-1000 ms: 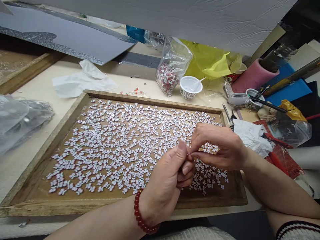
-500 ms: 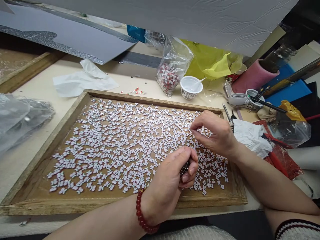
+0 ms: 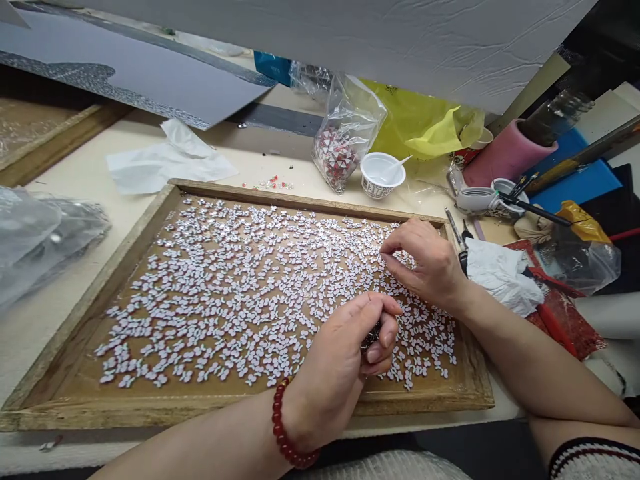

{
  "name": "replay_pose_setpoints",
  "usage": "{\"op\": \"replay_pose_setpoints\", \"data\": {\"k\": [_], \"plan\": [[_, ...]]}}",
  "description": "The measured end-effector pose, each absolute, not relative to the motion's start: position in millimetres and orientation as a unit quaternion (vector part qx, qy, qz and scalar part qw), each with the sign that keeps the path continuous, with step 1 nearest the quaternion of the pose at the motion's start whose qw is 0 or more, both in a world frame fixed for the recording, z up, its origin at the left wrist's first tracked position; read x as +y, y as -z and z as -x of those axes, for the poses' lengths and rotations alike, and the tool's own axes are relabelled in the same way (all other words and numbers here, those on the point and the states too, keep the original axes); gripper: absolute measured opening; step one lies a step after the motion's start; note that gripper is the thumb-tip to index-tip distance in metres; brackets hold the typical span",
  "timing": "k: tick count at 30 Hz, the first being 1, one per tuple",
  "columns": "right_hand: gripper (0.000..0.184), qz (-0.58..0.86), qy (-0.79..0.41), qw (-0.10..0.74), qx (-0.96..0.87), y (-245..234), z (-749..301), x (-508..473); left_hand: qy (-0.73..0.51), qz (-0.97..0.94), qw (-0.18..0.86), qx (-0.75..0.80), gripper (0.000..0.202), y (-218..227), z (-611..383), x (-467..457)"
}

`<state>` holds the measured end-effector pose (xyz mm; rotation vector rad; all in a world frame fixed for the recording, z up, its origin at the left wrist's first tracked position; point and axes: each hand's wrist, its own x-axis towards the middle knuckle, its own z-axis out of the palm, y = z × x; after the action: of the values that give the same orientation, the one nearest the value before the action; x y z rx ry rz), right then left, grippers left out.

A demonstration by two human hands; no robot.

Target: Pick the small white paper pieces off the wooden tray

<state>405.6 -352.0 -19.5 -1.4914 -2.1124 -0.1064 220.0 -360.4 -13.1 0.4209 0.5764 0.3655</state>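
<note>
A shallow wooden-framed tray [image 3: 240, 404] holds many small white flower- or cherry-shaped pieces [image 3: 240, 287] spread over its brown base. Above its front right part, my left hand [image 3: 357, 340] is curled around a clump of small dark metallic bits [image 3: 371, 335]; their exact kind is too small to tell. A red bead bracelet [image 3: 281, 427] circles that wrist. My right hand [image 3: 425, 260] hovers over the tray's right side, thumb and forefinger pinched just above the white pieces. Whatever lies between those fingertips is too small to make out.
Behind the tray stand a clear bag of red and silver gems [image 3: 337, 157] and a white cup [image 3: 383, 177] with a spoon. Crumpled tissue [image 3: 170, 160] lies at the back left, plastic bags [image 3: 45, 240] at the left. Pens and another tissue [image 3: 500, 273] crowd the right.
My left thumb and forefinger have shifted slightly to the right. My right hand has moved only a little and remains pinched over the same part of the tray.
</note>
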Motion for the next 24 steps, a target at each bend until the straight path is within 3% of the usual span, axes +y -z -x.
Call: {"op": "replay_pose_setpoints", "data": {"k": [7,24], "plan": [[0.009,0.565,0.031,0.298,-0.769,23.1,-407.6,-350.8,-0.200,-0.219,0.918,0.263,0.018,12.4,-219.6,-361.5],[0.010,0.632,0.036,0.243,-0.735,30.4,-418.0,-345.5,-0.170,-0.223,0.923,0.264,0.023,13.5,-218.9,-360.2]]}}
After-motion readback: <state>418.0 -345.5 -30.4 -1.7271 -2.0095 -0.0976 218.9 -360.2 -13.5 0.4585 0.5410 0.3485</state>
